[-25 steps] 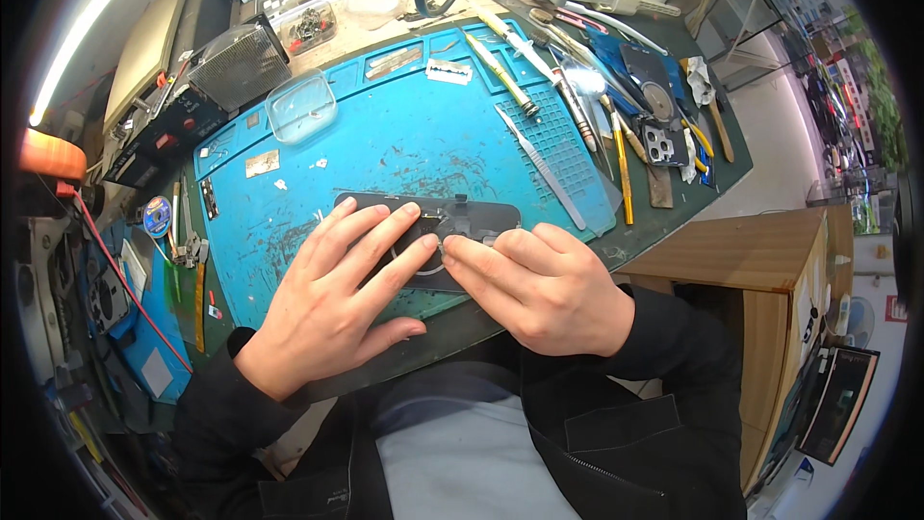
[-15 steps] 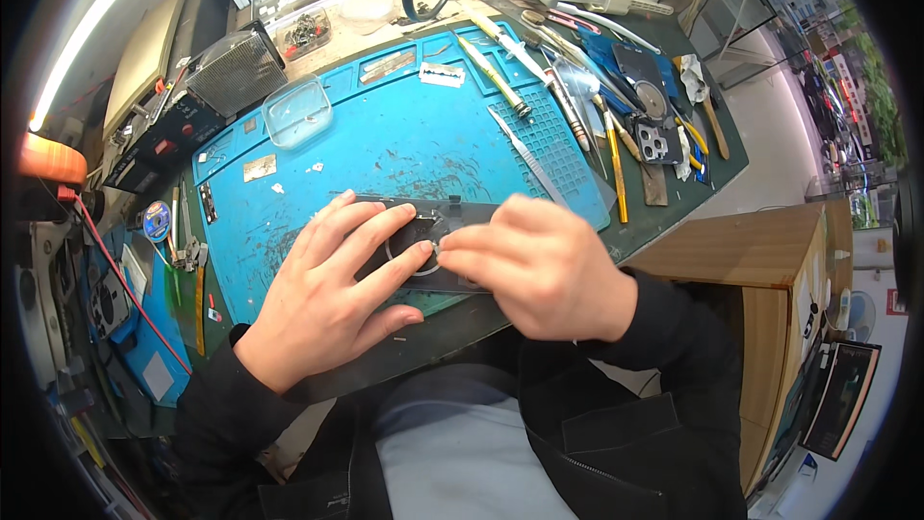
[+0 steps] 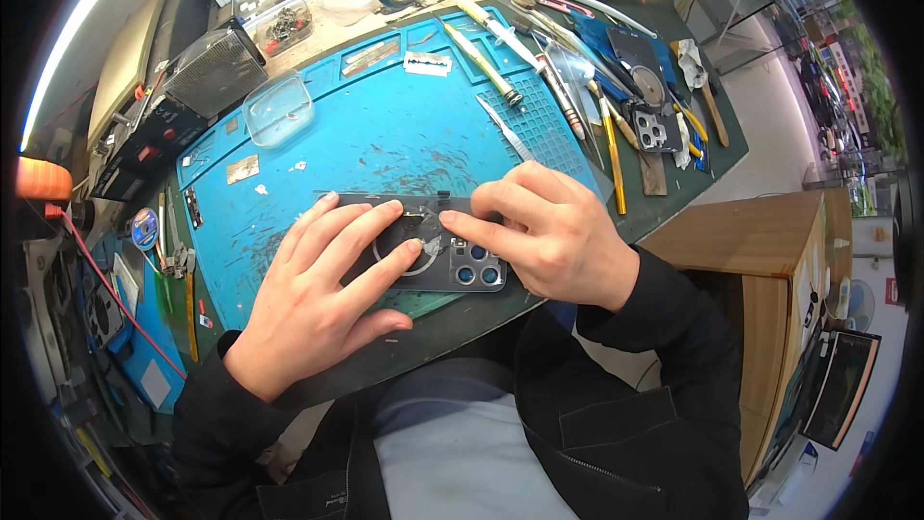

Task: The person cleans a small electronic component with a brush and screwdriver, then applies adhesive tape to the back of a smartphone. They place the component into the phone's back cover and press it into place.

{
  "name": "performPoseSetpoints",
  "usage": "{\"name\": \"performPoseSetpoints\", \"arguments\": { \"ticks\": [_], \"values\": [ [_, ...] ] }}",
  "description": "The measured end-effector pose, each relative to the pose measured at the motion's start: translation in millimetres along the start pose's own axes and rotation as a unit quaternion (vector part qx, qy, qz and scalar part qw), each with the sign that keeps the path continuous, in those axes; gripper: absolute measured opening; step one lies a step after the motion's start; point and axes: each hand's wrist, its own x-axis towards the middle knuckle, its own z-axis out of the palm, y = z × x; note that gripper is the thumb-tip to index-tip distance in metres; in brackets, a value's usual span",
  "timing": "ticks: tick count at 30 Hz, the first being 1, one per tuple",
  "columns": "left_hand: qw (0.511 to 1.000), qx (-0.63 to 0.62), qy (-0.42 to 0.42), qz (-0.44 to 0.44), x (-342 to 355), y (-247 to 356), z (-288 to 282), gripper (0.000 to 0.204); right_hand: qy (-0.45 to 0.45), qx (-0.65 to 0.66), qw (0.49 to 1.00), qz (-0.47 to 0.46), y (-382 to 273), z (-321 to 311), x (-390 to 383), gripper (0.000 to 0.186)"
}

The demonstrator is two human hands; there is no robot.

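A dark phone back panel, with a pale ring and a camera housing of several lenses at its right end, lies flat near the front edge of the blue work mat. My left hand rests on its left part, fingers spread, fingertips pressing on the surface by the ring. My right hand is at the panel's upper right, index fingertip on a small silvery scrap above the ring, the other fingers curled; whatever they might hold is hidden. A white-handled tool lies on the mat just beyond this hand.
A clear tub, metal blade and syringe are on the mat. Pliers, sticks and another phone part crowd the right. A power unit and orange tool stand left; a wooden cabinet stands lower right.
My right hand has moved up and slightly right, uncovering the camera housing; its index finger is higher on the panel. My left hand stays on the panel, shifted slightly left in view.
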Motion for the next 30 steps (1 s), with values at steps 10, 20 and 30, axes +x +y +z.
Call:
{"name": "performPoseSetpoints", "arguments": {
  "ticks": [10, 20, 30],
  "values": [
    [1.0, 0.005, -0.004, -0.004, 0, 2, 0, 0.067, -0.017, -0.021, 0.999, -0.038, 3, -4, -5, 0.037],
    [1.0, -0.004, 0.009, -0.006, 2, 3, -4, 0.062, -0.009, -0.006, 1.0, -0.017, 2, -8, -8, 0.039],
    [1.0, -0.004, -0.003, -0.01, -6, 2, -1, 0.059, -0.014, -0.048, 0.998, -0.041, -36, 3, -15, 0.041]
  ]
}}
